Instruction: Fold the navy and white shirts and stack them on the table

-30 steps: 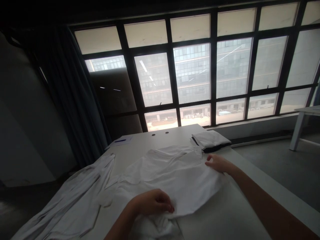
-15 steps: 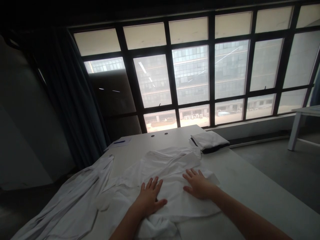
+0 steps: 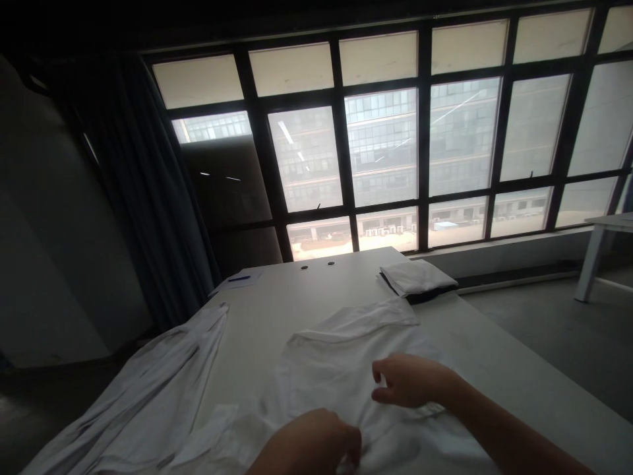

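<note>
A white shirt (image 3: 346, 356) lies spread and wrinkled on the white table in front of me. My left hand (image 3: 316, 439) is at its near part, low in the view. Its fingers curl down and look closed on the cloth, though the fingertips are mostly hidden. Over the shirt's right half is my right hand (image 3: 413, 380), with bent fingers. A gap shows between its thumb and forefinger, and no cloth is visible in it.
More white garments (image 3: 148, 389) hang over the table's left edge. A folded white and black stack (image 3: 418, 277) sits at the far right corner. Paper with a blue pen (image 3: 239, 278) lies far left. Beyond the white table (image 3: 277, 290) are windows and a dark curtain (image 3: 143, 198).
Both hands went from lying flat with spread fingers to curled. The left hand moved nearer to me and right. The shirt has shifted toward me and right, its far edge now smoother.
</note>
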